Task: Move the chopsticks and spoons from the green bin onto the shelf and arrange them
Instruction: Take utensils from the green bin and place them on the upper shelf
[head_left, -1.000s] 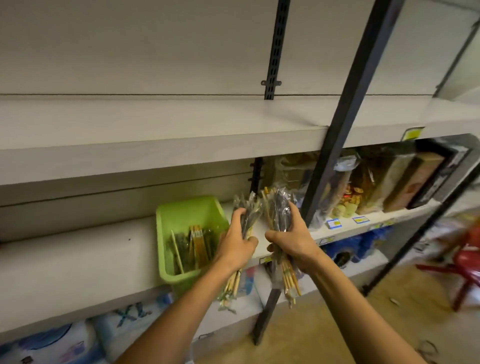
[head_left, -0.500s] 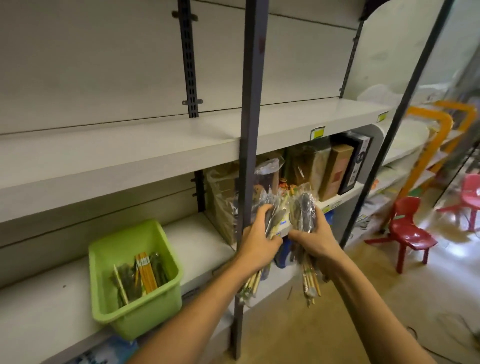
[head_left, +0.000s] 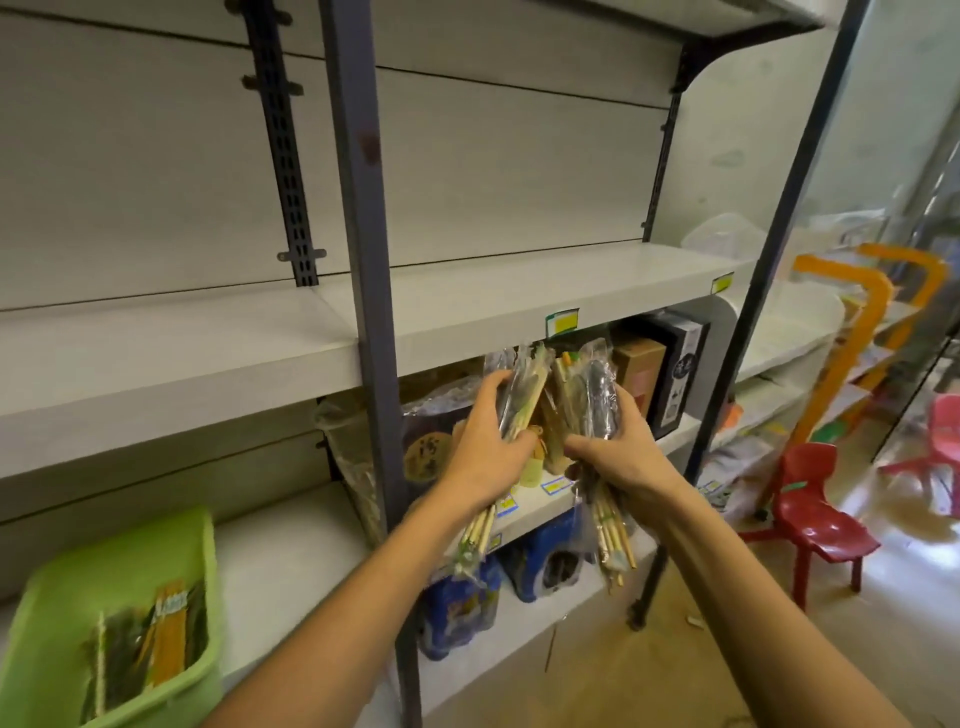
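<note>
Over on the far left the green bin (head_left: 57, 618) sits on the lower shelf (head_left: 291, 561) with more wrapped packs (head_left: 156, 639) lying in it, so there's plenty left to shift. Moving right, the left hand (head_left: 480, 457) is curled round a bundle of chopsticks and spoons (head_left: 519, 400) in clear crinkly wrap, bamboo ends poking out below the palm. Just beside it the right hand (head_left: 615, 462) grips a second bundle (head_left: 597, 400) the same way, dark spoon heads up top, sticks fanning out underneath. Both are held in front of the middle shelf (head_left: 493, 296), not on it yet. My guess: these weigh next to nothing and the sticks are stiff, but that plastic looks slippery and loose, so packs could slide out of a bunch. I'd grab around the middle, where sticks and spoon handles overlap, not by the floppy wrap ends.
</note>
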